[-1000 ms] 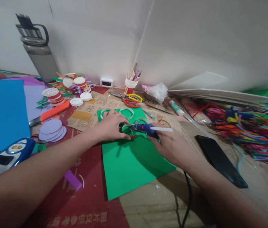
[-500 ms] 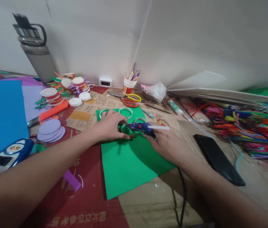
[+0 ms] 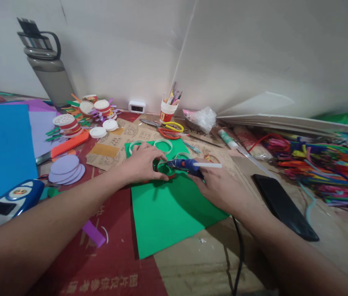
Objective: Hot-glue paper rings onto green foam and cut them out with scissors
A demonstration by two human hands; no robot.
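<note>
While the left hand (image 3: 144, 163) grips a red ring (image 3: 171, 176), the right hand (image 3: 217, 181) holds a blue glue gun (image 3: 183, 165).

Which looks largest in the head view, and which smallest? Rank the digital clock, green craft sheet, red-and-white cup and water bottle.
1. Green craft sheet
2. Water bottle
3. Red-and-white cup
4. Digital clock

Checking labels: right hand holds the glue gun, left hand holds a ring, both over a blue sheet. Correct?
One error: the sheet under them is green, as the head view shows. The right hand does hold the glue gun, and the left hand a ring.
</note>
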